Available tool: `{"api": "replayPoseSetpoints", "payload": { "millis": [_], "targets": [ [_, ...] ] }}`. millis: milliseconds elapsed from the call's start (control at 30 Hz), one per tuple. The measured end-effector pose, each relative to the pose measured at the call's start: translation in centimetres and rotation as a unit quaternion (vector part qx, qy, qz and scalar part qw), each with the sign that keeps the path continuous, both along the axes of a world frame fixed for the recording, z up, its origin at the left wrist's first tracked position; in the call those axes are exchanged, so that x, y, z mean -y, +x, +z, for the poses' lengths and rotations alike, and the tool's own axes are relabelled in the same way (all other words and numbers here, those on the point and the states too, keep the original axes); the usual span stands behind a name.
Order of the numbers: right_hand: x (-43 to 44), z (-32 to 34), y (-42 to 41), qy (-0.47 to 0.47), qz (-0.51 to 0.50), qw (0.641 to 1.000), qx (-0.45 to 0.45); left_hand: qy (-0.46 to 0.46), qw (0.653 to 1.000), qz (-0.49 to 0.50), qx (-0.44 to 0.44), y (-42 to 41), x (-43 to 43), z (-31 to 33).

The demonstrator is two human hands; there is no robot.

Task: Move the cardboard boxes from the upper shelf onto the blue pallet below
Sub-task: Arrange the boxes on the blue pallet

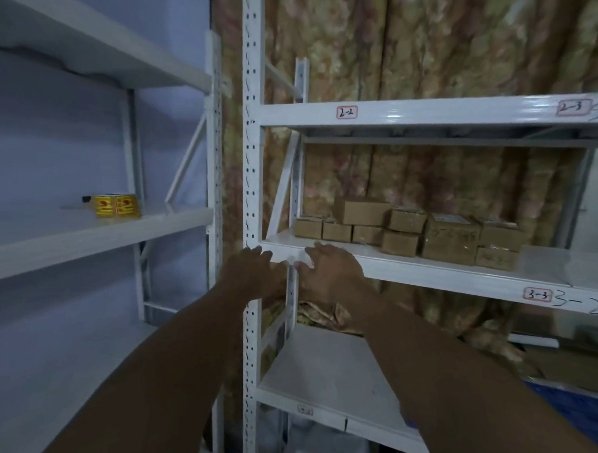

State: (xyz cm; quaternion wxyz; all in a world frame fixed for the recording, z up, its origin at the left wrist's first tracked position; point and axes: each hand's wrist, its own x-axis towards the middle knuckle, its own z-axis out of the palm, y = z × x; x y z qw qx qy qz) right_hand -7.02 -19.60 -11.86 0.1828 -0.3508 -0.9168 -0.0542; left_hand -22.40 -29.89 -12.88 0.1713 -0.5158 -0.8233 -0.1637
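My left hand (255, 272) and right hand (330, 273) hover empty, loose-fingered, at the shelf lip (429, 272); the reach next needs a stretch right to the cardboard boxes (407, 232).

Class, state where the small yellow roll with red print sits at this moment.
Head view, left side: the small yellow roll sits on the neighbouring white metal shelf, far from the brown cardboard boxes.
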Motion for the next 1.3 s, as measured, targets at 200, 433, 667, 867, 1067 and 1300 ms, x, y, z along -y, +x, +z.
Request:
{"api": "replayPoseSetpoints", "payload": {
  "millis": [200, 433, 667, 867, 1067, 1300],
  "targets": [
    [-1.3, 1.6, -2.7, 0.000, -0.057, 0.998, 0.017, -0.011, 0.998, -0.034, -0.050, -3.4, -0.6, 1.5],
    [-2.8, 2.3, -6.8, 0.005, -0.090, 0.996, -0.025, -0.046, 0.997, -0.069, 0.002, -8.0, -2.5, 2.3],
    [-4.3, 2.4, -8.0, 0.005, -0.127, 0.991, -0.037, -0.044, 0.988, -0.144, 0.013, -8.9, -5.5, 2.6],
    [-5.1, 3.1, -7.5, -0.002, -0.168, 0.985, -0.043, -0.033, 0.980, -0.189, 0.054, -8.2, -9.4, 3.9],
    [-7.5, 3.0, -8.7, -0.001, -0.189, 0.981, -0.051, -0.039, 0.973, -0.212, 0.088, -10.3, -14.6, 5.2],
    [-10.9, 3.0, -12.9, 0.005, -0.191, 0.975, -0.114, 0.021, 0.952, -0.222, 0.208, -11.9, -19.8, 6.0]
  ]
}}
